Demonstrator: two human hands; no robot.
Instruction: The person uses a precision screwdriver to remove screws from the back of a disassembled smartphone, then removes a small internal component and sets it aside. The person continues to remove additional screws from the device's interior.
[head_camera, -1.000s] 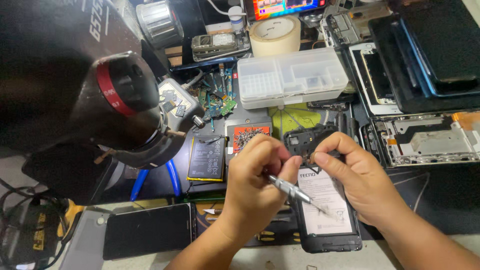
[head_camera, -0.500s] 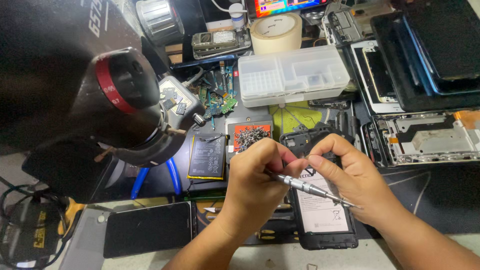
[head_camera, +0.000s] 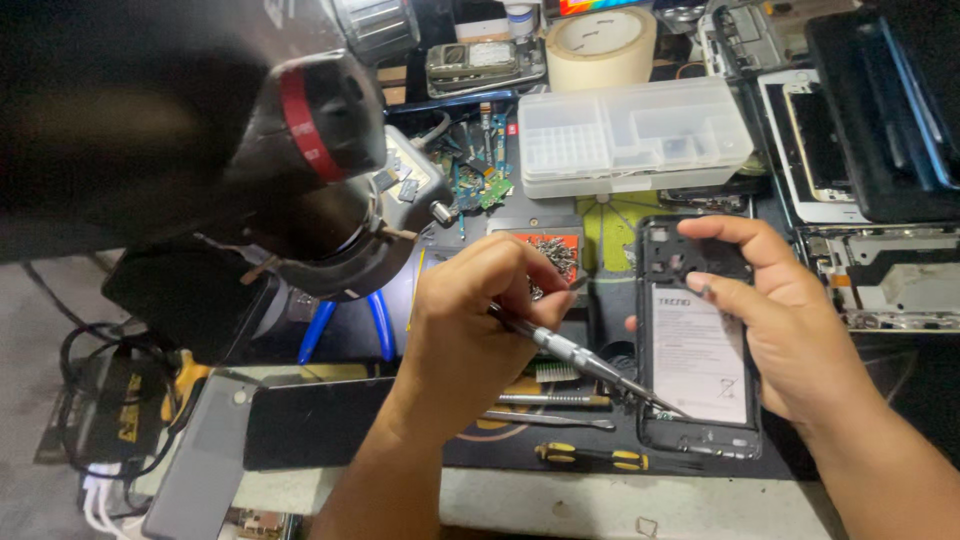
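An opened phone (head_camera: 700, 350) with its back off lies on the dark mat, a white-labelled battery showing in its frame. My right hand (head_camera: 785, 320) rests on the phone's right side, thumb and fingers steadying its upper half. My left hand (head_camera: 480, 310) grips a slim metal screwdriver (head_camera: 590, 362). Its tip slants down to the right and meets the phone's lower left edge, beside the battery.
A black microscope head with a red ring (head_camera: 310, 150) looms at the left. A clear compartment box (head_camera: 630, 135), a tape roll (head_camera: 600, 40), a small tray of screws (head_camera: 550, 255) and phone parts fill the back. Tweezers and a yellow-handled tool (head_camera: 590, 458) lie near the front edge.
My left hand has swung the screwdriver from over the phone's upper part down to its lower left edge. The right hand shifted onto the phone's right side.
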